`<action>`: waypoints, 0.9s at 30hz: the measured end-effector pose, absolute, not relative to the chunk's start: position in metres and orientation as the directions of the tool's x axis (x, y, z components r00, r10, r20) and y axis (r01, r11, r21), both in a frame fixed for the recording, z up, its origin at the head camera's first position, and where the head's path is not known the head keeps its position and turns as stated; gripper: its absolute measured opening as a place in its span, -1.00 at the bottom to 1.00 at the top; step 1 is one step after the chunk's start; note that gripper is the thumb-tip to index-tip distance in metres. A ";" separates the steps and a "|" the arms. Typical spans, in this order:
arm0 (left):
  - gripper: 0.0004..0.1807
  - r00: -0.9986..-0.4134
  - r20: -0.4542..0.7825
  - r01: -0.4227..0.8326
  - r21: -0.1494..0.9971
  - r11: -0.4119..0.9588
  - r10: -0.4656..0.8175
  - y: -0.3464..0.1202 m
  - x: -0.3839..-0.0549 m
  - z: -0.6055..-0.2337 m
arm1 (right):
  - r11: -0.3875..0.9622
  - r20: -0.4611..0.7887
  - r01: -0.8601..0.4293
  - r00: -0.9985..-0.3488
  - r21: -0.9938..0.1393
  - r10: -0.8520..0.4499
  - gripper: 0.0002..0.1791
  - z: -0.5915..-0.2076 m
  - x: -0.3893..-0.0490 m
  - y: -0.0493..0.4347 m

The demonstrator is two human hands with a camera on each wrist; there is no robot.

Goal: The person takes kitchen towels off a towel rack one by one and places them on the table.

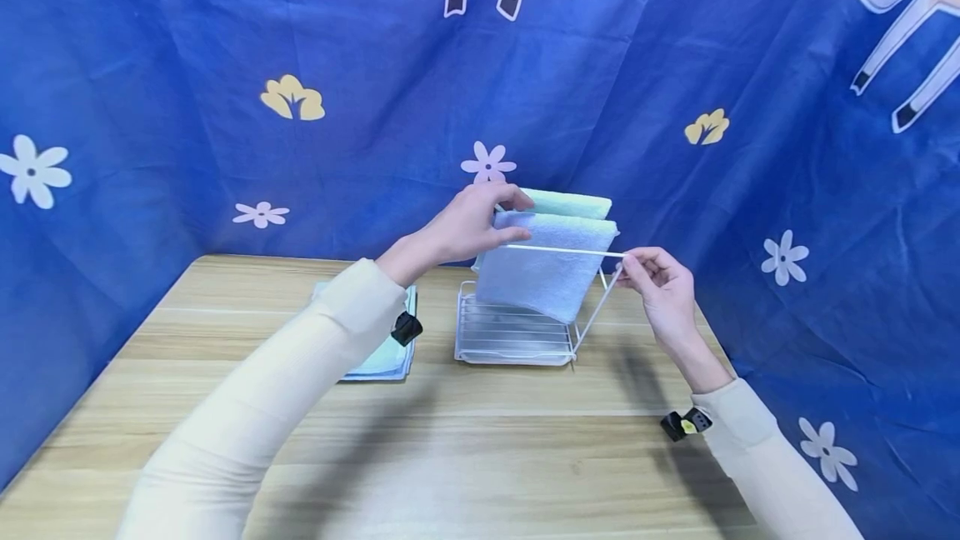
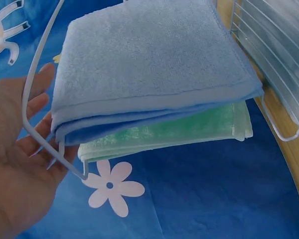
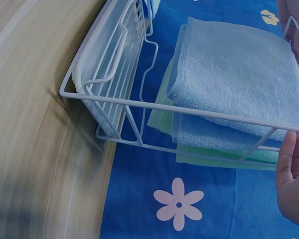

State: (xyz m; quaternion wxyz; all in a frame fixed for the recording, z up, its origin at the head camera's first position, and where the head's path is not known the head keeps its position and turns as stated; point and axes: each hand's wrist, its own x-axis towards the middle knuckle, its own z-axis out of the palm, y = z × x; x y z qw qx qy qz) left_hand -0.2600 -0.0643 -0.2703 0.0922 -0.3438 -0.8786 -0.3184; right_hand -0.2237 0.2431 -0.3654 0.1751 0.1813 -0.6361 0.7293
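Note:
A white wire rack (image 1: 517,355) stands on the table with a shallow tray in its base. A folded blue towel (image 1: 551,273) hangs tilted in its upper frame, and a folded green towel (image 1: 573,205) lies behind it. My left hand (image 1: 472,223) is at the towels' left edge, thumb and fingers spread apart. In the left wrist view, the frame's wire (image 2: 32,132) crosses in front of that hand. My right hand (image 1: 663,294) pinches the upper right corner of the frame between thumb and forefinger; its fingertips (image 3: 288,144) meet the wire in the right wrist view.
More folded blue and green cloths (image 1: 386,361) lie on the wooden table (image 1: 495,457) left of the rack, partly hidden by my left sleeve. A blue patterned curtain (image 1: 375,148) hangs close behind the rack and along both sides.

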 end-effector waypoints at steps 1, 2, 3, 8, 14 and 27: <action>-0.56 -0.750 0.372 0.659 0.495 0.566 0.547 -0.063 -0.261 -0.270 | -0.128 0.488 -0.487 -0.872 -0.864 0.022 -0.82 -0.365 -0.223 0.243; -0.55 -0.753 0.363 0.655 0.495 0.571 0.549 -0.061 -0.262 -0.269 | -0.128 0.491 -0.489 -0.871 -0.863 0.020 -0.81 -0.365 -0.223 0.243; -0.54 -0.758 0.350 0.648 0.499 0.576 0.550 -0.059 -0.262 -0.268 | -0.127 0.494 -0.492 -0.869 -0.861 0.019 -0.81 -0.365 -0.223 0.244; -0.51 -0.780 0.279 0.612 0.524 0.592 0.560 -0.052 -0.266 -0.264 | -0.123 0.501 -0.499 -0.865 -0.858 0.014 -0.88 -0.365 -0.224 0.244; -0.52 -0.789 0.249 0.596 0.531 0.602 0.561 -0.044 -0.272 -0.265 | -0.132 0.496 -0.494 -0.868 -0.860 0.015 -0.90 -0.365 -0.224 0.243; -0.58 -0.817 0.231 0.561 0.532 0.635 0.528 -0.036 -0.280 -0.267 | -0.155 0.491 -0.488 -0.871 -0.859 0.024 -0.92 -0.366 -0.224 0.243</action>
